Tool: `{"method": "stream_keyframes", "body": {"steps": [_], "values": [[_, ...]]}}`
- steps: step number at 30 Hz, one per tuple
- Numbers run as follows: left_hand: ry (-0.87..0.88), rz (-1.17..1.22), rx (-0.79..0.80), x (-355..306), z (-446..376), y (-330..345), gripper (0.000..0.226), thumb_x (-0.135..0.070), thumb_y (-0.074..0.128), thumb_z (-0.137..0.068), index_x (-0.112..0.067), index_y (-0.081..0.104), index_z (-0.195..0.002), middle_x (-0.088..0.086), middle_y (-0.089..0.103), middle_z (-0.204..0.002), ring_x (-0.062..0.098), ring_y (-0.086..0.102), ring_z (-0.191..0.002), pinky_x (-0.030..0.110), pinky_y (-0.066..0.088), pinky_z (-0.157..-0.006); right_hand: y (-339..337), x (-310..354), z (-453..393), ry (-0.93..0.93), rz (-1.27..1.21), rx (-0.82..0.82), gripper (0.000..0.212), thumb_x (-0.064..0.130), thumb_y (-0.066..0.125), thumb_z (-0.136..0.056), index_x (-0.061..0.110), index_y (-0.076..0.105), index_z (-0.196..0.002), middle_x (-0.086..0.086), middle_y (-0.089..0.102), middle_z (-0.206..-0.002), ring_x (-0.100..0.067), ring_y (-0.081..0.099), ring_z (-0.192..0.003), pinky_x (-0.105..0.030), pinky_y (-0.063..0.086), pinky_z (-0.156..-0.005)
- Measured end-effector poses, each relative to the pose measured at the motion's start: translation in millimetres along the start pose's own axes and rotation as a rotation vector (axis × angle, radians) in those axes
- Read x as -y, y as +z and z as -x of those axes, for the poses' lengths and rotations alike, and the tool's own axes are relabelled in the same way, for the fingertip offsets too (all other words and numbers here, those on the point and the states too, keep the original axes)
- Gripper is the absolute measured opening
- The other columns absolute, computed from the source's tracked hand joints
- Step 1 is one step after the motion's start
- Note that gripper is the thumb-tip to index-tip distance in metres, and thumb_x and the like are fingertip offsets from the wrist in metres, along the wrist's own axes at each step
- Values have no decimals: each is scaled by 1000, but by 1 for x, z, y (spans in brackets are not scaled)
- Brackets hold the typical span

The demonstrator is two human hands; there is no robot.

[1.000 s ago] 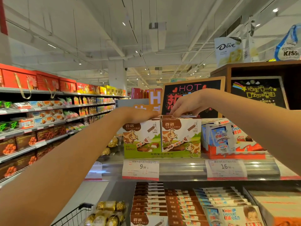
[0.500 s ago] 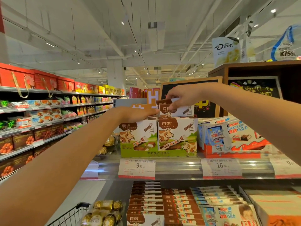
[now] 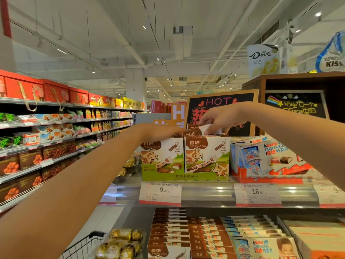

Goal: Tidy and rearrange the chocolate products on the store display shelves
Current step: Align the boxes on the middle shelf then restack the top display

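A small brown-and-white cardboard chocolate packet (image 3: 200,129) was held in the right hand (image 3: 218,119), fingers curled round it from above, just over the open top of the right-hand green-and-white cow-printed display carton (image 3: 206,156). The left hand (image 3: 160,130) was laid on the top edge of the matching left-hand carton (image 3: 161,157); whether its fingers gripped the edge or merely rested there could not be told. The step in hand was judged to be the seating of a loose packet into its carton while the neighbour was steadied. The next move would call for the packet to be squared with the opening and lowered upright between the packets already inside, without the carton being pushed back.

Both cartons were stood side by side on a metal shelf (image 3: 209,194) with a clear price rail, a white price label (image 3: 160,193) below them and red-and-white Kinder boxes (image 3: 270,159) just beside. Stacked brown bars (image 3: 186,228) were laid on the shelf beneath. A supermarket aisle (image 3: 56,137) of stocked shelving was seen to the left, and a black chalkboard sign (image 3: 220,107) behind.
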State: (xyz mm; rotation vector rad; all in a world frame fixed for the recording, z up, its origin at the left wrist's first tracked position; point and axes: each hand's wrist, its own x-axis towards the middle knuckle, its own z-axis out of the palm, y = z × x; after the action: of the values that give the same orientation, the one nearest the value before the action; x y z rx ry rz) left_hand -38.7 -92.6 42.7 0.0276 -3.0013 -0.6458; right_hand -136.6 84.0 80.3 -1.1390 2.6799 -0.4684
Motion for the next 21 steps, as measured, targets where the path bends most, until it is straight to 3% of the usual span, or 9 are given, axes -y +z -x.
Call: {"method": "stream_keyframes", "body": {"steps": [4, 5, 7, 9, 12, 14, 16, 18, 21], "values": [[8, -11, -17, 2, -5, 0, 33, -30, 22, -103, -26, 54, -95, -13, 58, -88, 1, 53, -82, 7, 38, -72, 8, 2, 2, -11, 61, -71, 36, 12, 56, -90, 13, 46, -125, -3, 56, -121, -23, 61, -107, -48, 54, -86], [4, -8, -13, 2, -5, 1, 35, -31, 22, -102, -21, 56, -102, -8, 62, -94, 7, 57, -91, 9, 40, -80, 8, 2, 2, -9, 69, -76, 38, 13, 56, -90, 13, 45, -127, -3, 55, -123, -23, 60, -107, -48, 54, -86], [22, -19, -13, 5, -5, 3, 44, -36, 25, -101, -11, 51, -124, 7, 60, -120, 26, 53, -115, 29, 36, -103, 8, 5, 3, 7, 76, -62, 40, 14, 56, -91, 14, 44, -129, -5, 55, -125, -24, 60, -107, -47, 55, -86], [50, -37, -56, 7, -4, 2, 49, -42, 30, -97, -16, 43, -137, 8, 49, -138, 28, 44, -127, 41, 28, -111, 8, 9, 5, 45, 69, -23, 41, 14, 55, -92, 16, 42, -131, -7, 55, -125, -24, 61, -107, -46, 55, -86], [109, -111, -57, 4, 4, 2, 41, -30, 26, -102, -19, 44, -138, 1, 45, -141, 17, 45, -122, 28, 27, -107, 8, 13, 7, 89, -18, 36, 39, 13, 49, -95, 17, 41, -133, -8, 57, -124, -25, 60, -109, -50, 51, -92], [127, -114, -64, 2, 6, 0, 40, -33, 25, -102, -20, 50, -130, -3, 52, -129, 11, 46, -110, 25, 29, -99, 9, 15, 8, 102, -135, 28, 36, 22, 44, -96, 15, 45, -131, -9, 59, -123, -28, 58, -110, -53, 46, -96], [124, -142, -104, 5, 0, 1, 39, -40, 27, -100, -25, 53, -126, -4, 53, -125, 14, 46, -113, 28, 28, -103, 12, 15, 7, 111, -232, -7, 39, 41, 43, -95, 18, 49, -127, -8, 63, -118, -29, 59, -109, -55, 43, -99], [132, -196, -134, 10, -8, 0, 40, -44, 29, -99, -27, 51, -128, -1, 47, -139, 19, 41, -126, 36, 26, -109, 17, 17, 3, 158, -248, -113, 53, 52, 46, -91, 19, 47, -131, -7, 56, -130, -30, 52, -120, -53, 40, -101], [146, -220, -164, 14, -11, 1, 46, -46, 28, -99, -27, 44, -137, -1, 40, -146, 20, 37, -132, 38, 25, -111, 20, 11, -5, 189, -325, -310, 42, 30, 58, -90, 11, 54, -127, -12, 57, -128, -32, 50, -123, -50, 45, -94]]}}
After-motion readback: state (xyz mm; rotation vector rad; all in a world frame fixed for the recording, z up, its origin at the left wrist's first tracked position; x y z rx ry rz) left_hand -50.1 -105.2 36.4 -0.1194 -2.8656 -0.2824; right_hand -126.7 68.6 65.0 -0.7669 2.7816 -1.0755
